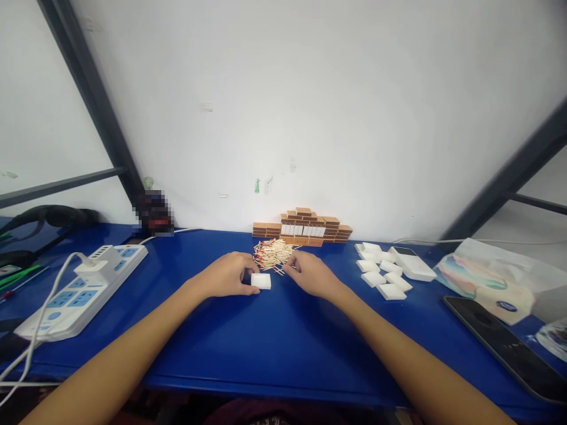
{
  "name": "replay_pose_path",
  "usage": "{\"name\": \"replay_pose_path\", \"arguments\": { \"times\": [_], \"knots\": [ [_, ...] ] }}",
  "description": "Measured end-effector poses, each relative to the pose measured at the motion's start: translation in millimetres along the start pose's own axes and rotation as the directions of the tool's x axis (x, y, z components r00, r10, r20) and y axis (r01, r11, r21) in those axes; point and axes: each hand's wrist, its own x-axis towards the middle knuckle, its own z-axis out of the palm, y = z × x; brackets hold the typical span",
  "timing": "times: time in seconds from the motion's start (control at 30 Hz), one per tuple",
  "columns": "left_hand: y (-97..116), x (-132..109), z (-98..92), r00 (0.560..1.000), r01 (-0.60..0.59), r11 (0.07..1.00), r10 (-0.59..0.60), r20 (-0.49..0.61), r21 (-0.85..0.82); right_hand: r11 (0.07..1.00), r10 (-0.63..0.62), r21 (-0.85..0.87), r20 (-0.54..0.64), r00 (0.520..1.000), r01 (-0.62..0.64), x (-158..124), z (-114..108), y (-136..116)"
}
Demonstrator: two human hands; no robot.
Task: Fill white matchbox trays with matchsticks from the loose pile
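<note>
A small white matchbox tray (261, 282) sits low over the blue tabletop, gripped at its left side between the thumb and fingers of my left hand (227, 275). Just behind it lies a loose heap of wooden matches (275, 255) with red heads. My right hand (311, 274) is at the right edge of this heap, its fingers curled together and pointing into the matches. Whatever its fingertips pinch is too small to make out. Behind the heap, brown matchboxes (303, 211) are stacked in steps against the wall, with white ones standing in the middle.
Several white trays (372, 278) lie to the right, beside a white device with a dark display (414, 263). Farther right are a tissue pack (491, 283) and a black phone (505, 345). A power strip (84, 295) with white cables occupies the left side.
</note>
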Motion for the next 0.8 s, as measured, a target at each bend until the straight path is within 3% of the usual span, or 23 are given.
{"name": "replay_pose_path", "arguments": {
  "times": [0.27, 0.6, 0.8],
  "knots": [
    [1, 0, 1.6, 1.000, 0.009, 1.000, -0.009, 0.029, -0.016, 1.000, 0.001, -0.016, -0.031, 1.000, -0.002, -1, 23, -8],
    [0, 0, 2.0, 1.000, 0.004, 1.000, -0.004, 0.020, -0.013, 0.997, 0.045, -0.057, 0.054, 0.998, -0.042, 1, 19, -11],
    [-3, 0, 2.8, 1.000, 0.009, 1.000, -0.008, 0.017, -0.023, 0.992, -0.049, 0.114, 0.003, 0.999, 0.049, -5, 11, -12]
  ]
}}
